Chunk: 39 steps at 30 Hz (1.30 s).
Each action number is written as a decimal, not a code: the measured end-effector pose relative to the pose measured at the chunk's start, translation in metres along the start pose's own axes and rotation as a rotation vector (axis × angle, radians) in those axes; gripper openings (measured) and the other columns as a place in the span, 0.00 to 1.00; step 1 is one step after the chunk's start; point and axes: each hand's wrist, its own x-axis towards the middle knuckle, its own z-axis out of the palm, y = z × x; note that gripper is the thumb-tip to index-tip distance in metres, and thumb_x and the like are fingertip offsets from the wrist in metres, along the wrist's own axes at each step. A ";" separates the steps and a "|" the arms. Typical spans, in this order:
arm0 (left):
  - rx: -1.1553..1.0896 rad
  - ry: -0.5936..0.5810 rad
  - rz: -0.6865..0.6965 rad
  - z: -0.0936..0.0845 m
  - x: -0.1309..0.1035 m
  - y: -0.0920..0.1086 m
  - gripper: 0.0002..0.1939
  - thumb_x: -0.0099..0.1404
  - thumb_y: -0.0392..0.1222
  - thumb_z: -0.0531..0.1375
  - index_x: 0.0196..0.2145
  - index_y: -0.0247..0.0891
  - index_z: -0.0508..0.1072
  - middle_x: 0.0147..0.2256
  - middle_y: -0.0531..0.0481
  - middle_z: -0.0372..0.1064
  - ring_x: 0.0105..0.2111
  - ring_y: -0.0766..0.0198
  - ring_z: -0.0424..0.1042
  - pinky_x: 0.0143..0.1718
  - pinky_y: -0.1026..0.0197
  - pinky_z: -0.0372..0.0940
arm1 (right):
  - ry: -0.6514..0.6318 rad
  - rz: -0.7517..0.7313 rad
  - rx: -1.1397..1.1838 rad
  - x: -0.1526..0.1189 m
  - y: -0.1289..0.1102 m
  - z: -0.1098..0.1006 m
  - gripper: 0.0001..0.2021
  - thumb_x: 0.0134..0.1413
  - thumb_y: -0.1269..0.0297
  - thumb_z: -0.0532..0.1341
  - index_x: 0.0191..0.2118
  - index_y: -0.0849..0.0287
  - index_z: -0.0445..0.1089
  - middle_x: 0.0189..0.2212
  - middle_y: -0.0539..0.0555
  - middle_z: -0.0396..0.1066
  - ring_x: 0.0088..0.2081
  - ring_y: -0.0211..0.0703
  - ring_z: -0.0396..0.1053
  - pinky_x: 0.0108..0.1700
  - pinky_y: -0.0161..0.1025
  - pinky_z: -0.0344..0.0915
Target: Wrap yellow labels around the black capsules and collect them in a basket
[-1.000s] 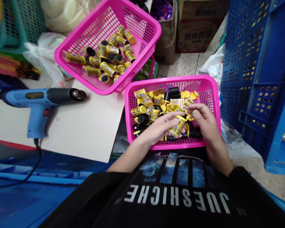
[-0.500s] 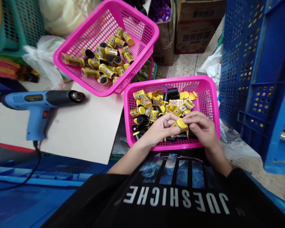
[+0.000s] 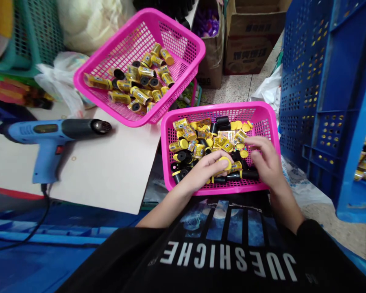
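Head view: the left hand (image 3: 205, 167) has its fingers clamped around a jar (image 3: 227, 166) above the basket (image 3: 232, 190), lid (image 3: 225, 162) up, probably for easy access; the right hand (image 3: 266, 162), fingers apart, hovers over loose pieces (image 3: 244, 154) seemingly within reach.

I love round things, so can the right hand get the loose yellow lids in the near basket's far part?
Probably yes. The right hand looks open and empty, close to those yellow lids in the near basket. Nothing seems to cover them, and the left hand is out of the way.
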 end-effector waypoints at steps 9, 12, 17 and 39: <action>0.015 0.140 0.167 -0.040 -0.010 0.018 0.11 0.69 0.48 0.58 0.42 0.38 0.70 0.31 0.51 0.71 0.33 0.62 0.69 0.41 0.59 0.63 | -0.397 0.384 -0.754 0.055 0.029 0.016 0.17 0.56 0.64 0.62 0.51 0.62 0.70 0.46 0.68 0.77 0.49 0.67 0.73 0.46 0.56 0.70; 0.014 0.144 0.194 -0.057 -0.021 0.037 0.19 0.66 0.53 0.63 0.48 0.39 0.68 0.35 0.51 0.72 0.37 0.62 0.71 0.44 0.59 0.64 | -0.411 0.398 -0.765 0.061 0.011 0.013 0.16 0.58 0.61 0.60 0.50 0.61 0.71 0.43 0.69 0.77 0.45 0.66 0.75 0.42 0.55 0.70; 0.258 0.089 0.231 -0.071 -0.031 0.061 0.20 0.64 0.48 0.68 0.49 0.40 0.69 0.40 0.49 0.71 0.39 0.64 0.70 0.41 0.63 0.63 | -0.263 0.159 -0.488 0.127 -0.056 0.025 0.16 0.59 0.55 0.61 0.50 0.56 0.74 0.42 0.61 0.78 0.43 0.60 0.76 0.44 0.56 0.71; 0.478 0.658 0.580 -0.145 0.000 0.118 0.11 0.71 0.47 0.53 0.40 0.37 0.68 0.30 0.51 0.69 0.38 0.61 0.74 0.43 0.56 0.66 | -0.473 -0.013 -0.284 0.114 -0.020 0.040 0.09 0.62 0.65 0.59 0.42 0.57 0.76 0.41 0.57 0.80 0.45 0.53 0.75 0.51 0.54 0.70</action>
